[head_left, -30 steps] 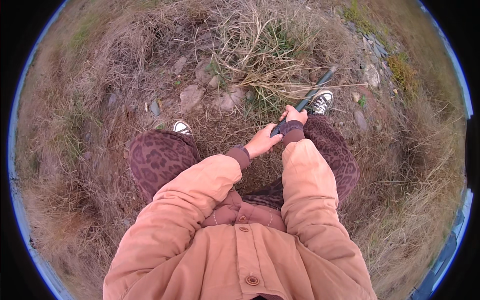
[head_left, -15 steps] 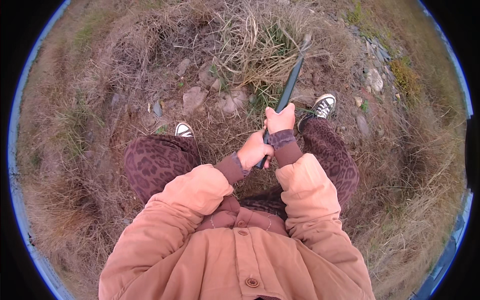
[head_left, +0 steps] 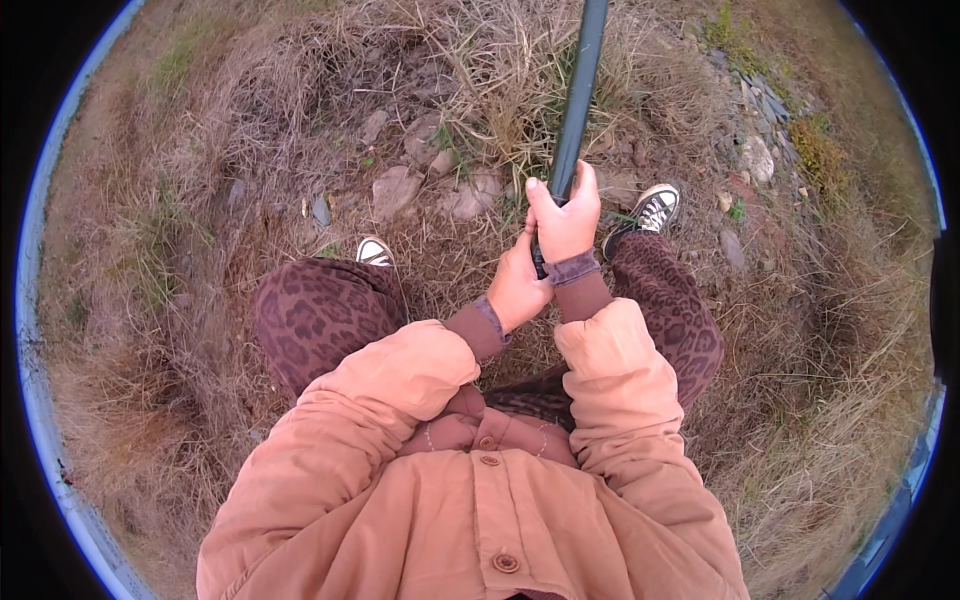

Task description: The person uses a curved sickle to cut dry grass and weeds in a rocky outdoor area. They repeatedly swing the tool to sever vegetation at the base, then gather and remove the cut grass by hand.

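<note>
Both of my hands grip a long, dark green tool handle (head_left: 578, 95), one behind the other. My right hand (head_left: 568, 218) is wrapped round it farther from my body, with its thumb along the near side. Close behind, my left hand (head_left: 518, 282) closes round the black lower end. The handle rises away from me and runs out of the top of the picture, so the tool's head is hidden now. Behind it stands a clump of dry grass (head_left: 500, 80).
Several half-buried stones (head_left: 397, 190) lie beyond my feet. My left shoe (head_left: 374, 251) and right shoe (head_left: 656, 208) are planted wide apart on dry, grassy ground. Loose grey slate pieces (head_left: 765, 105) and a pale rock (head_left: 757, 160) lie at the far right.
The tool has swung upward; its pale tip, seen earlier near the grass clump, has left the picture. Both hands have risen and moved slightly away from my body, still gripping the handle.
</note>
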Available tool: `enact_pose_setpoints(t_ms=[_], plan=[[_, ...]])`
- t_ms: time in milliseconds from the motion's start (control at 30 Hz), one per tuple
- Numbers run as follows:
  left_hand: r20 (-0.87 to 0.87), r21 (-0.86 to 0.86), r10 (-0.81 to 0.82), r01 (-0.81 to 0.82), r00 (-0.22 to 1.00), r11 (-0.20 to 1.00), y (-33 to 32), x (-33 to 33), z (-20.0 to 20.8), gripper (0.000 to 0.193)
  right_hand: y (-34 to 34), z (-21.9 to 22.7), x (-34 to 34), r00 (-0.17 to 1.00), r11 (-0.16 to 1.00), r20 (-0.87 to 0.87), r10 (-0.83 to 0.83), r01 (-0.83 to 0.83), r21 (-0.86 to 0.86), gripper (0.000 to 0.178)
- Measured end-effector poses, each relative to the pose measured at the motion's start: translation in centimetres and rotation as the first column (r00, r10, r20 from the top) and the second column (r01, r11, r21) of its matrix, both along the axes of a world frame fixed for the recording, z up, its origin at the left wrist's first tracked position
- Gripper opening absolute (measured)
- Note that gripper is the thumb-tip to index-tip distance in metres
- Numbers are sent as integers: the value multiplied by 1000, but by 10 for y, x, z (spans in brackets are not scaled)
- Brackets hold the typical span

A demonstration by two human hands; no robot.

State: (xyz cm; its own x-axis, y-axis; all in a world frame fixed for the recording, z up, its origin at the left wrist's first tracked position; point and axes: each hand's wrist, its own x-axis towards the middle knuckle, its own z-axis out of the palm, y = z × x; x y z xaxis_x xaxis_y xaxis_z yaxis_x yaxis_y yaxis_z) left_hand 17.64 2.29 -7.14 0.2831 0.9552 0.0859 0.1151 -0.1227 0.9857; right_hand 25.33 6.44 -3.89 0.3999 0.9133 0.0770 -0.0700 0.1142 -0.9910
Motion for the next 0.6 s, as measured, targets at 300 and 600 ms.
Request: enact_pose_setpoints(t_ms=[300, 600], plan=[[-374, 32, -176, 203, 910, 979, 18, -2, 8, 46, 4, -8, 21, 908, 930, -213, -361, 368, -9, 32], [-513, 40, -219, 277, 830, 960, 23, -2, -3, 36, 7, -47, 37, 812, 869, -311, -493, 443, -222, 24]])
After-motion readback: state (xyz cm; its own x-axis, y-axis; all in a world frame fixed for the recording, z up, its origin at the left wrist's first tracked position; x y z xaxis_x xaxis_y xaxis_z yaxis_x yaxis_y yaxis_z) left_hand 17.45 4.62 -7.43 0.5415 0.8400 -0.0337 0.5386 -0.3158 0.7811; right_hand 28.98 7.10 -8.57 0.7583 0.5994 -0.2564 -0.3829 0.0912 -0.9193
